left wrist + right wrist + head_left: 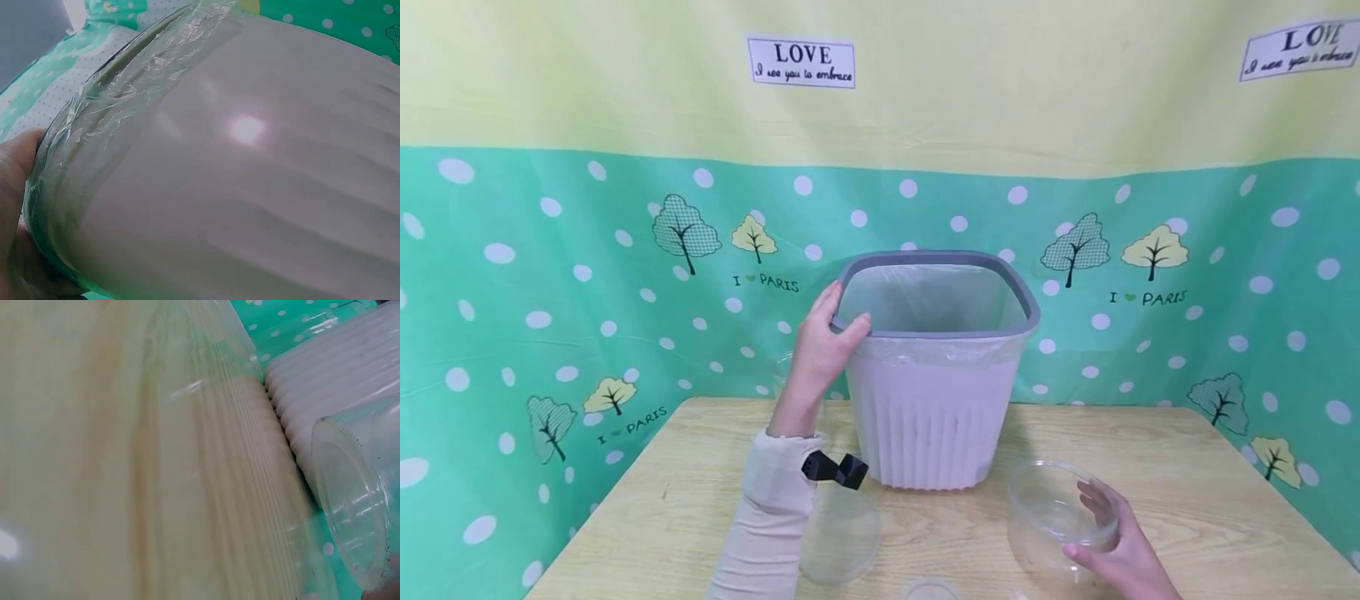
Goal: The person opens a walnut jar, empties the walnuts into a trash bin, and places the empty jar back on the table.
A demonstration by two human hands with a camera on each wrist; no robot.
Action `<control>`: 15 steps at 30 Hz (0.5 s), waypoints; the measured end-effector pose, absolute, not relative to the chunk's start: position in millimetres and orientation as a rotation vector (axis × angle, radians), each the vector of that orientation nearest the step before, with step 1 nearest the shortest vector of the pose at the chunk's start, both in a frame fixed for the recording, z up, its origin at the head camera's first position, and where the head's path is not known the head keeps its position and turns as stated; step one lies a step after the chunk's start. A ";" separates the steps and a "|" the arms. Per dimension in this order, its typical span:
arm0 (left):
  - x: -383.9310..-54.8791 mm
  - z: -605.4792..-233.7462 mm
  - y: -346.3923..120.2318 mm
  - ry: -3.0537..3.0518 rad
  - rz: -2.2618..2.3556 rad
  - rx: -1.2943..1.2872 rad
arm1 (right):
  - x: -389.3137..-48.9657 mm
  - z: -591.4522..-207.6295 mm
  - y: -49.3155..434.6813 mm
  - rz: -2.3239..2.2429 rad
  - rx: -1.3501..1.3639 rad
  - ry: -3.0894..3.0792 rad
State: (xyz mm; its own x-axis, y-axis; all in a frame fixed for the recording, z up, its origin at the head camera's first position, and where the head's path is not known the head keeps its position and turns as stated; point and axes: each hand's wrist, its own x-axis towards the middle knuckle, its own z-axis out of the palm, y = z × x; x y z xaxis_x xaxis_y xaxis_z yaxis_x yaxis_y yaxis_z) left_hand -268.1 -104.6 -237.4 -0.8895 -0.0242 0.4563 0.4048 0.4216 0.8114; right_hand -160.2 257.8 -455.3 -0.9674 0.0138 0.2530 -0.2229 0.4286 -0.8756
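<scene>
A pale bin [936, 417] with a grey rim and a thin clear liner [917, 292] stands upright on the wooden table. At the rim's left corner, my left hand [822, 350] grips it, thumb toward the front. The left wrist view shows part of that hand [15, 187] at the liner's folded edge. To the right of the bin, my right hand [1116, 542] holds a round clear plastic container [1037, 533] by its side, fingers spread around it. The right wrist view shows the container [350, 500] near the ribbed bin wall; only a bit of the hand is visible there.
A clear round piece [842, 542] lies on the table beside my left sleeve, and part of another [931, 590] shows at the bottom edge. Behind my left forearm stands a partly hidden clear vessel [784, 367]. A patterned cloth [550, 317] hangs behind the table.
</scene>
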 end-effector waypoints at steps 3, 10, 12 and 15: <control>-267.9 -237.5 -104.6 -2.284 -1.452 -0.326 | -160.6 -454.1 255.8 1.530 0.166 -2.498; -267.6 -237.6 -104.5 -2.289 -1.448 -0.329 | -161.8 -451.4 253.0 1.455 0.056 -2.633; -268.5 -237.8 -104.7 -2.289 -1.445 -0.330 | -161.9 -451.8 252.5 1.459 0.070 -2.629; -269.6 -238.4 -105.5 -2.282 -1.441 -0.331 | -162.4 -451.2 251.8 1.455 0.090 -2.625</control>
